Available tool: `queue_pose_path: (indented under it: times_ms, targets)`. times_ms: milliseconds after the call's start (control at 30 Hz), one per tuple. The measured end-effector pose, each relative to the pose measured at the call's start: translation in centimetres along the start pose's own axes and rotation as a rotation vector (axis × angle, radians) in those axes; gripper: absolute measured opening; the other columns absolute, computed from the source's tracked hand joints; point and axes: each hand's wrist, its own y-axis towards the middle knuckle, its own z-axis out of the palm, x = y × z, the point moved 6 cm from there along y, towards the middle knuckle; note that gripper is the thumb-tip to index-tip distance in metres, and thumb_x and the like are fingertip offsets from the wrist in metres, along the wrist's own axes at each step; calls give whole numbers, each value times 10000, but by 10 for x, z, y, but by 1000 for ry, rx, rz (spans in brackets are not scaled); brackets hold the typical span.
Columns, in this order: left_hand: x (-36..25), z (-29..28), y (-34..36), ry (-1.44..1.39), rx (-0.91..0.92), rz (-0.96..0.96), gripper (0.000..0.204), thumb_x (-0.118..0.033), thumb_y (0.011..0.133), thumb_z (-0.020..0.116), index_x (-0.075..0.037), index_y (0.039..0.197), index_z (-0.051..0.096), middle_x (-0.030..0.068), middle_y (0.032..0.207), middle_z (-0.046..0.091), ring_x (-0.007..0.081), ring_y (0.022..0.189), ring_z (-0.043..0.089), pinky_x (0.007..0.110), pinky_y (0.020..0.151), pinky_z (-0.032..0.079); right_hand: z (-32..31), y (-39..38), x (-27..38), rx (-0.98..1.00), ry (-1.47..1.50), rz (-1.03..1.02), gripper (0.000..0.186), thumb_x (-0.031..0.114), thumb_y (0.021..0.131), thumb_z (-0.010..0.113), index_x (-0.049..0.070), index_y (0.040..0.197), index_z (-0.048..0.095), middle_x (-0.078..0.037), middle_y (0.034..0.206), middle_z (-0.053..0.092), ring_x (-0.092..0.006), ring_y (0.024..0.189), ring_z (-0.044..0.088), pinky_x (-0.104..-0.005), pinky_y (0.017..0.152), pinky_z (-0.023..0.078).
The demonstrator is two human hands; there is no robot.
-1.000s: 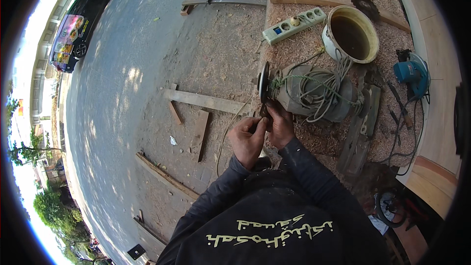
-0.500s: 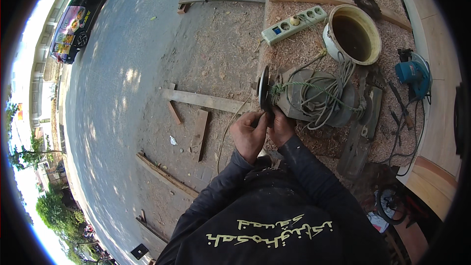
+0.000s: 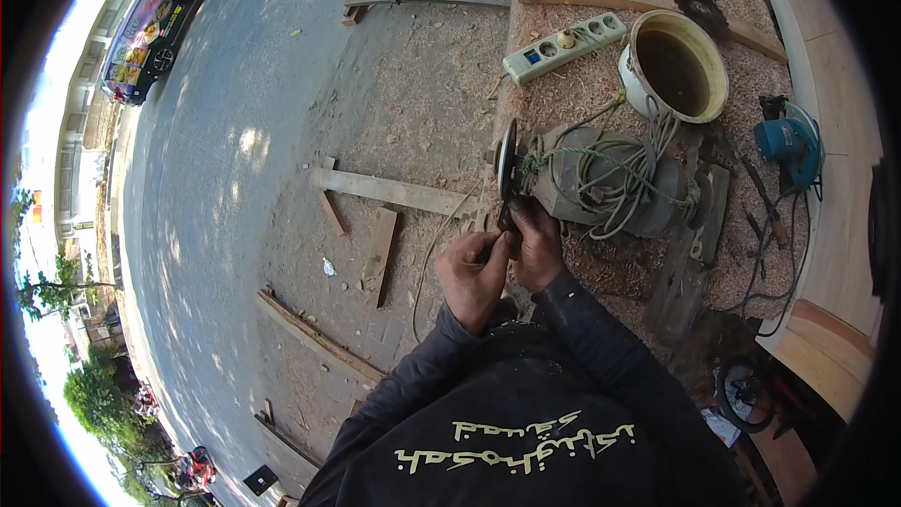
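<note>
My left hand (image 3: 469,277) and my right hand (image 3: 537,249) are together just below a dark disc (image 3: 507,152) on the end of a grey motor (image 3: 610,183). Both are closed on a small dark piece (image 3: 507,218), held at the lower part of the disc; whether it touches the disc I cannot tell. Coiled cable and green rope lie over the motor, which rests among wood shavings. My fingers hide most of the piece.
A power strip (image 3: 563,45), murky bucket (image 3: 671,66), saw blade (image 3: 699,9) and blue power saw (image 3: 779,136) lie around the motor. Boards (image 3: 394,190) lie on the dusty ground leftward. Beyond are a road (image 3: 197,225), a black car (image 3: 169,9) and red motorbikes (image 3: 192,469).
My hands dipped toward the disc and back slightly, with my left hand now a little lower. The car has moved farther along the road, and red motorbikes show more at the lower left.
</note>
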Motion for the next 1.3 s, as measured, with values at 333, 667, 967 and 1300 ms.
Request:
queue_pose_path:
  times_ms: [333, 667, 967, 1300]
  targets:
    - [-6, -13, -22, -1, -20, 23, 130, -78, 890, 804, 47, 890, 765, 98, 728, 694, 105, 639, 635, 270, 579, 476, 2, -16, -9, 7, 11, -22, 104, 207, 1050, 661, 108, 1064, 631, 43, 830, 615, -50, 687, 566, -218, 582, 459]
    - [-3, -18, -35, 5, -21, 20, 127, -69, 896, 801, 54, 901, 770, 124, 768, 738, 119, 680, 685, 267, 607, 514, 4, -29, -11, 54, 14, 4, 128, 224, 1058, 652, 100, 1073, 621, 28, 835, 629, -49, 673, 576, -207, 543, 441]
    - [-3, -16, -36, -18, -9, -15, 131, -72, 902, 798, 56, 924, 777, 122, 776, 738, 118, 697, 685, 267, 627, 522, 7, -32, -4, 23, -7, -2, 136, 226, 1056, 655, 97, 1055, 612, 22, 837, 617, -49, 673, 570, -199, 536, 440]
    - [16, -6, -32, -74, -6, -51, 132, -69, 921, 786, 63, 925, 774, 87, 776, 738, 90, 658, 662, 242, 588, 506, 0, -21, -7, 12, -26, 4, 129, 213, 1053, 659, 96, 1031, 609, 40, 828, 603, -45, 689, 567, -210, 561, 457]
